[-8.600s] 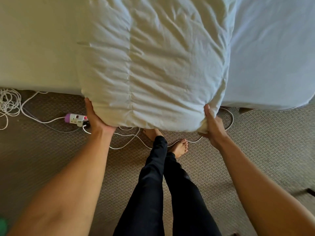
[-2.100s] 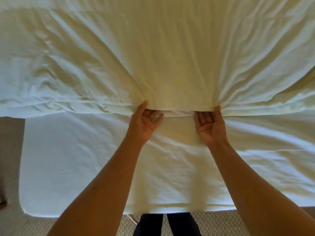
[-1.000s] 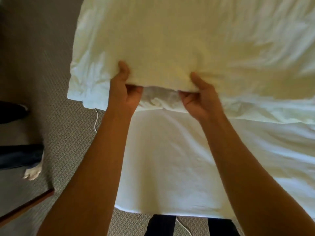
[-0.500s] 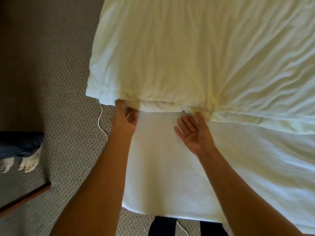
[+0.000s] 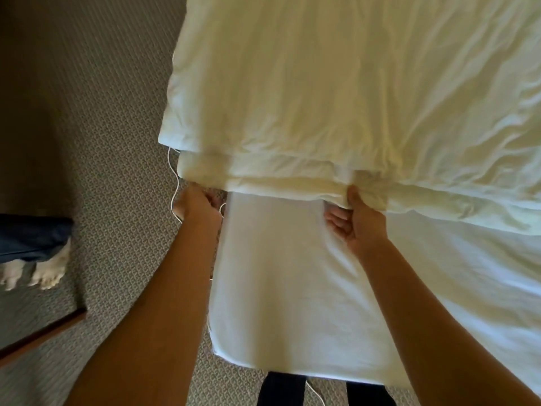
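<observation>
Head view: duvet [image 5: 336,98] covers the far part of the mattress [image 5: 292,288], its folded near edge running across the bed and overhanging the left side. Right hand [image 5: 361,227] grips that edge, thumb on top of the fold, fingers curled underneath. Left hand [image 5: 196,205] is at the duvet's left corner, just off the mattress side, fingers curled; blurred, can't tell if it has cloth. White cable [image 5: 174,183] on carpet [image 5: 102,142] next to the left hand.
</observation>
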Available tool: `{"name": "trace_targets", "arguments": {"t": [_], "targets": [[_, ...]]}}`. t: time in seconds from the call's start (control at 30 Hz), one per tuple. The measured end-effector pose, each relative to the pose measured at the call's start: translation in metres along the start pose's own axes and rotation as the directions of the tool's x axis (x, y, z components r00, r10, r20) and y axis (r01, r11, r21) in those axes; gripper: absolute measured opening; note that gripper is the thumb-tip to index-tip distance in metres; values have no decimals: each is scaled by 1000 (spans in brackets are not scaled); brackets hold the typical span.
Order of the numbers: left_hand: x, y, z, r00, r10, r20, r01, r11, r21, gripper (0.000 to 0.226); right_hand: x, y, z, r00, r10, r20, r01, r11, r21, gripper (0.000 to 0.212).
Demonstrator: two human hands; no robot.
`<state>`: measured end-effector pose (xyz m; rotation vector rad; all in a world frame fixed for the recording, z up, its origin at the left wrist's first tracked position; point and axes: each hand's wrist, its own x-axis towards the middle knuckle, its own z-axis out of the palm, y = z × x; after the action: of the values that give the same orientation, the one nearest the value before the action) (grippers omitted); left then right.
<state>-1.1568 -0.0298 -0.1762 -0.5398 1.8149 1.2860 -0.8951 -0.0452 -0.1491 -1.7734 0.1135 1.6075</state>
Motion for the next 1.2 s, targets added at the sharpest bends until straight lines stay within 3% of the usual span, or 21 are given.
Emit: {"name": "trace_targets", "arguments": {"t": [0.03, 0.1, 0.2, 0.27, 0.3, 0.37, 0.5, 0.6, 0.67, 0.73, 0.8, 0.9, 0.97, 1.07, 1.2], "targets": [[-6, 6, -1, 999, 27, 28, -26, 999, -39, 12, -6, 1, -4, 1000, 3, 21, -1, 996, -85, 26], [-21, 21, -2, 978, 32, 207, 7, 983, -185, 26, -20, 2, -8, 992, 16, 122, -4, 995, -98, 27], [-43, 38, 7, 898, 5, 441, 90, 977, -195, 68, -32, -12, -10, 964, -29, 265, -16, 986, 166, 37], [-57, 48, 23, 863, -29, 504, 94, 990, -105, 71, -30, -31, -1, 959, -91, 268, -26, 915, 404, 59], [-63, 54, 31, 859, -34, 510, 72, 996, -55, 63, -29, -41, 6, 960, -112, 257, -30, 871, 491, 63], [-67, 65, 44, 864, 20, 504, -1, 999, -38, 39, -27, -61, 16, 953, -155, 260, -14, 836, 549, 51], [-58, 71, 33, 844, 192, 501, -62, 963, -263, 10, -29, -76, 3, 901, -306, 307, 72, 804, 591, 24], [-38, 23, 7, 917, 57, 394, -12, 993, -114, 3, -19, -36, -26, 943, -198, 267, 45, 871, 489, 46], [-36, -1, 1, 932, -37, 361, 112, 976, -188, 10, -6, -16, -37, 979, -69, 193, -16, 913, 408, 47], [-39, -14, 1, 903, -69, 424, 198, 943, -269, 28, 2, -14, -35, 991, -38, 125, -8, 937, 349, 24], [-59, -22, 5, 835, -95, 542, 196, 972, -132, 47, 9, -17, -28, 992, -43, 115, 1, 941, 337, 21], [-90, -34, 22, 726, -197, 659, 136, 980, 143, 38, 2, -24, -17, 976, -45, 215, -44, 918, 393, 26], [-90, -33, 35, 762, -113, 637, 128, 991, 23, 27, -5, -34, -21, 947, -94, 308, -54, 896, 440, 27], [-74, -33, 42, 853, -22, 521, 173, 954, -244, 28, -13, -41, -36, 900, -176, 399, -40, 877, 478, 32], [-84, -68, 29, 875, -46, 482, 197, 943, -267, 11, -4, -17, -61, 952, -58, 299, -60, 927, 371, 28]]}}
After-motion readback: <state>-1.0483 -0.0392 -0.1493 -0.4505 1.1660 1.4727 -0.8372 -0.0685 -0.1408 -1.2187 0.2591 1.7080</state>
